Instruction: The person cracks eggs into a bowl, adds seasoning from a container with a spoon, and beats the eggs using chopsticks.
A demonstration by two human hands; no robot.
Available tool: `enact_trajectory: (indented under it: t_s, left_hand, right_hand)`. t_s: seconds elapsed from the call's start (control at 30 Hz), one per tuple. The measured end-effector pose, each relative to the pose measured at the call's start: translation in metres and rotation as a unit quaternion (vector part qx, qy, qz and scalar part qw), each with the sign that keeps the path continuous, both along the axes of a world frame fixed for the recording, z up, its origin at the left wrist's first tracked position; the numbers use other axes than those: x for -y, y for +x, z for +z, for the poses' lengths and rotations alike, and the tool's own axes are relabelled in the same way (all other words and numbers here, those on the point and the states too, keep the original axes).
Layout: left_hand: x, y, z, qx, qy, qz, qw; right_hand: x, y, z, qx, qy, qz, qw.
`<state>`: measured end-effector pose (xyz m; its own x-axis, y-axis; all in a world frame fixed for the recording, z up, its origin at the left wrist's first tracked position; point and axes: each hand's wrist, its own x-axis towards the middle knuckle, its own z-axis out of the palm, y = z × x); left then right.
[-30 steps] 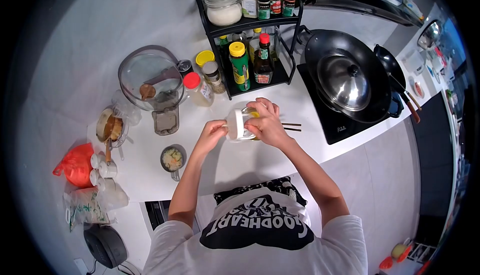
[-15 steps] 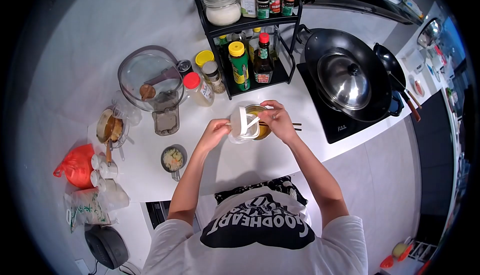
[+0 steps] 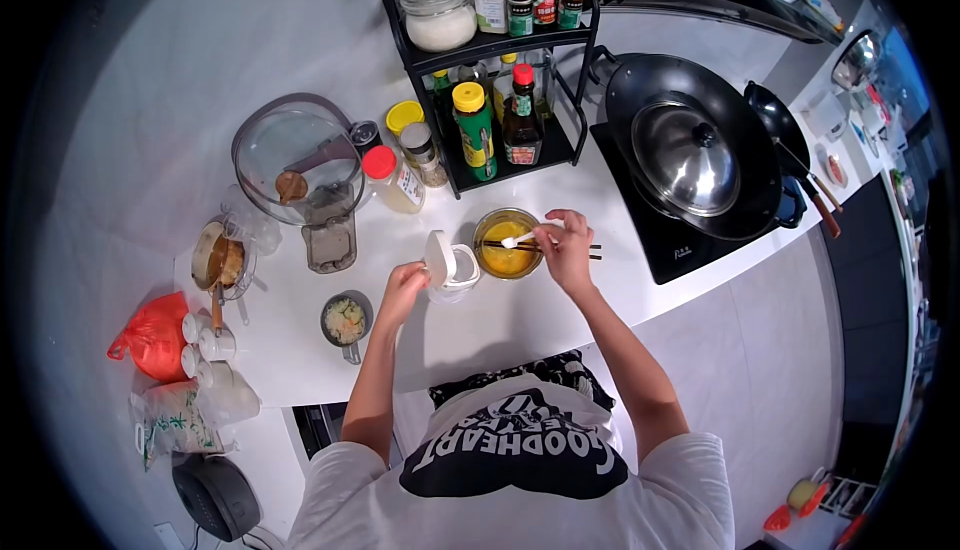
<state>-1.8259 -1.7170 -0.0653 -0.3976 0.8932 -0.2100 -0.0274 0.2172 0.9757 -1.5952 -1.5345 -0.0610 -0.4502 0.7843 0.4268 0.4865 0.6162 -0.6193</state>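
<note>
A metal bowl [image 3: 507, 266] with yellow liquid stands on the white counter, with dark chopsticks [image 3: 594, 252] lying across it. My right hand [image 3: 566, 242] pinches a small white spoon [image 3: 514, 242] over the bowl, its tip above the liquid. Left of the bowl, my left hand [image 3: 407, 285] grips a clear container [image 3: 460, 270] whose white lid [image 3: 439, 256] is flipped up. What the spoon carries is too small to tell.
A black wok [image 3: 640, 85] with a steel lid sits on the hob at right. Behind the bowl is a black rack [image 3: 462, 187] of bottles. A grey cup [image 3: 350, 352] of chopped food and a red-lidded jar [image 3: 396, 190] are at left.
My left hand and the container have moved left, away from the bowl. The white spoon is now apart from the container and over the yellow liquid, with my right hand slightly further right.
</note>
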Motion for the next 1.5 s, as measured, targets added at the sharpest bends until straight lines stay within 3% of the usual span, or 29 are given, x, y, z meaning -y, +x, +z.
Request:
enact_trajectory:
  t_s: [0.17, 0.27, 0.4, 0.6, 0.7, 0.77, 0.9, 1.03, 1.13, 1.2, 1.27, 1.33, 1.43, 1.5]
  left_hand:
    - [0.010, -0.002, -0.005, 0.004, 0.005, 0.020, 1.000]
    - [0.016, -0.002, -0.010, 0.018, 0.017, 0.022, 0.999]
    - [0.018, -0.001, -0.017, 0.026, 0.010, 0.034, 0.999]
    - [-0.001, 0.012, -0.019, 0.052, 0.030, 0.046, 0.997]
    - [-0.019, 0.016, -0.017, 0.074, 0.049, 0.018, 0.996]
    - [-0.034, 0.024, 0.002, 0.083, 0.052, 0.020, 0.995]
    - [-0.064, 0.025, 0.043, 0.168, 0.137, 0.014, 0.976]
    - [-0.111, 0.009, 0.109, 0.254, 0.214, 0.044, 0.942]
    - [-0.152, -0.004, 0.189, 0.250, 0.295, -0.021, 0.922]
    - [-0.174, 0.010, 0.260, 0.255, 0.320, 0.036, 0.912]
    - [-0.217, -0.024, 0.284, 0.232, 0.363, 0.003, 0.903]
    - [-0.249, -0.027, 0.320, 0.195, 0.391, 0.036, 0.899]
    - [-0.305, -0.050, 0.346, 0.162, 0.419, 0.058, 0.892]
    - [-0.341, -0.062, 0.351, 0.131, 0.445, 0.090, 0.881]
  right_hand:
    - [0.003, -0.005, -0.052, 0.018, -0.051, -0.072, 0.996]
    - [-0.007, -0.005, -0.077, -0.072, -0.202, -0.106, 0.971]
    - [-0.012, -0.002, -0.059, -0.181, -0.387, -0.101, 0.898]
    - [0.008, -0.012, -0.017, -0.256, -0.325, 0.025, 0.910]
    - [0.023, -0.016, 0.017, -0.111, -0.152, 0.076, 0.979]
    - [0.030, -0.018, 0.033, -0.027, -0.010, 0.098, 0.995]
    - [0.027, -0.010, 0.080, -0.167, 0.000, 0.046, 0.985]
    - [0.013, 0.020, 0.065, -0.185, -0.222, 0.115, 0.950]
    - [0.011, 0.043, 0.021, -0.054, -0.304, 0.230, 0.923]
    - [0.014, 0.052, 0.008, 0.039, -0.459, 0.220, 0.860]
    - [0.014, 0.065, -0.028, 0.118, -0.544, 0.236, 0.797]
    - [0.017, 0.071, -0.047, 0.101, -0.601, 0.176, 0.773]
    - [0.014, 0.076, -0.078, -0.043, -0.620, 0.074, 0.780]
    - [0.005, 0.076, -0.086, -0.165, -0.657, 0.036, 0.735]
